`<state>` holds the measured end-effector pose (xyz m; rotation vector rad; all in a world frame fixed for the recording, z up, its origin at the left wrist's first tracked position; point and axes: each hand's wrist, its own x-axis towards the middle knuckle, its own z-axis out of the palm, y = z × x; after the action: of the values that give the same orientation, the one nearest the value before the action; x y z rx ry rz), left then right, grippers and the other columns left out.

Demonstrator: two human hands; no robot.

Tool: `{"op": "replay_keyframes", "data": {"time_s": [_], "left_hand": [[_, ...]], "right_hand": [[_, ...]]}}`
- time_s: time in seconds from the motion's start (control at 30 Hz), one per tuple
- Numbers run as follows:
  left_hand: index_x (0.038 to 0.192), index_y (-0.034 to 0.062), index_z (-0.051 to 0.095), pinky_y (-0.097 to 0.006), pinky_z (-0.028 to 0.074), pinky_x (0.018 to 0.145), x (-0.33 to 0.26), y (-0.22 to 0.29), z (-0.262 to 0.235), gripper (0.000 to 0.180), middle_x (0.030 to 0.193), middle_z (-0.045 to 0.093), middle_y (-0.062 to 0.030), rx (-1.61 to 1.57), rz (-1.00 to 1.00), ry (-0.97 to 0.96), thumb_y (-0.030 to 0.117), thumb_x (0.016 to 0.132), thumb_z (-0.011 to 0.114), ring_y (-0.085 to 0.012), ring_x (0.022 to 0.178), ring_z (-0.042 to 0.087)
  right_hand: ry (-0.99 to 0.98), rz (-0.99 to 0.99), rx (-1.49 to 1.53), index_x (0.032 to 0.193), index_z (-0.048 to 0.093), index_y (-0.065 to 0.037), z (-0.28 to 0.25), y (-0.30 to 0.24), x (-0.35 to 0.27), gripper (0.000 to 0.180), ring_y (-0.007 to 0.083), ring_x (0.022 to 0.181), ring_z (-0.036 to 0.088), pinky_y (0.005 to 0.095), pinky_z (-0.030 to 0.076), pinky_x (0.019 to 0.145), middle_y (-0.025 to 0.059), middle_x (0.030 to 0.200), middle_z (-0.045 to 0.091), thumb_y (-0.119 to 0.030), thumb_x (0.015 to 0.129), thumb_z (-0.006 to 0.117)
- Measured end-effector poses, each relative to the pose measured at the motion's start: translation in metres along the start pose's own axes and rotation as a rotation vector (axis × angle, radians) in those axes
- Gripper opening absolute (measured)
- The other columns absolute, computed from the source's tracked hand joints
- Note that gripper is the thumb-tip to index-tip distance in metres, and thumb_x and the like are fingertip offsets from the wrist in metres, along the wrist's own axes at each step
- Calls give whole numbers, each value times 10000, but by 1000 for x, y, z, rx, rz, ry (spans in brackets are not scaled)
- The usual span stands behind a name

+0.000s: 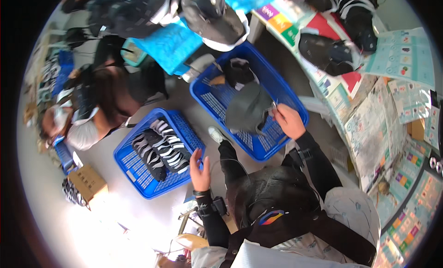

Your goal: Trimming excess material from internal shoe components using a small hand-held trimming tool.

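Observation:
My right hand [289, 122] pinches the edge of a dark grey cap [248, 107] over the right-hand blue basket [201, 93]. A small shiny bit shows at the fingertips, too small to make out. Further left, my left hand [200, 172] is empty, its fingers apart and raised, close to the near right side of the left-hand blue basket [136, 187]. Inside that basket lie stacked black-and-white caps [165, 148] in rows. A black cap with white lining [240, 73] rests at the far end of the right-hand basket.
Black caps [214, 18] are heaped on blue sheeting [173, 46] at the back. A table covered with printed sheets [369, 125] runs along the right, bearing another dark cap [323, 53]. A person [110, 95] is bent over at the left, near a cardboard box [86, 181].

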<state>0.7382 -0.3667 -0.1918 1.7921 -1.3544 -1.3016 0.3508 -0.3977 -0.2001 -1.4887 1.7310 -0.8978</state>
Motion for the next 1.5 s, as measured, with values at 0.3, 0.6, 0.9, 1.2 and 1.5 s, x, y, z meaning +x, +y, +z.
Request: {"op": "replay_keyframes", "data": {"time_s": [0.3, 0.6, 0.9, 1.2, 1.5], "left_hand": [[1106, -26, 667, -265, 501, 830, -183, 221, 140, 313, 983, 708, -14, -177, 389, -78, 126, 868, 802, -91, 917, 621], [905, -10, 594, -290, 435, 617, -301, 285, 240, 312, 745, 602, -44, -329, 356, 392, 214, 861, 807, -110, 686, 550], [1296, -12, 616, -315, 538, 886, -378, 344, 197, 397, 1206, 691, -177, 1, 800, -195, 112, 932, 713, -242, 1061, 694], [1324, -48, 555, -315, 513, 886, -330, 344, 55, 519, 1137, 689, -165, 491, 794, -225, 229, 926, 739, -205, 1029, 653], [1039, -55, 668, -240, 443, 685, -268, 333, 41, 257, 784, 628, -40, 440, 621, -458, 193, 977, 641, -55, 755, 511]], "right_hand": [[-113, -380, 173, 1163, 645, -11, -203, -98, -114, 206, 349, 919, 694, 377, 535, 826, 191, 968, 674, -30, 973, 568], [-258, -419, 49, 1574, 286, -84, -276, -177, -269, 1013, 475, 1466, 290, 472, 342, 1170, 258, 1605, 226, -162, 719, 824], [200, -453, 177, 1404, 528, -70, -275, -178, -264, 583, 416, 1259, 575, 421, 468, 1050, 254, 1345, 592, 16, 831, 589], [-192, -77, 50, 1255, 635, -17, -286, -189, -275, 419, 350, 1086, 689, 426, 522, 930, 245, 1132, 705, -144, 857, 609], [-392, -24, 139, 1179, 666, 45, -300, -220, -257, 389, 142, 855, 620, 312, 514, 786, 87, 909, 690, -278, 962, 669]]}}
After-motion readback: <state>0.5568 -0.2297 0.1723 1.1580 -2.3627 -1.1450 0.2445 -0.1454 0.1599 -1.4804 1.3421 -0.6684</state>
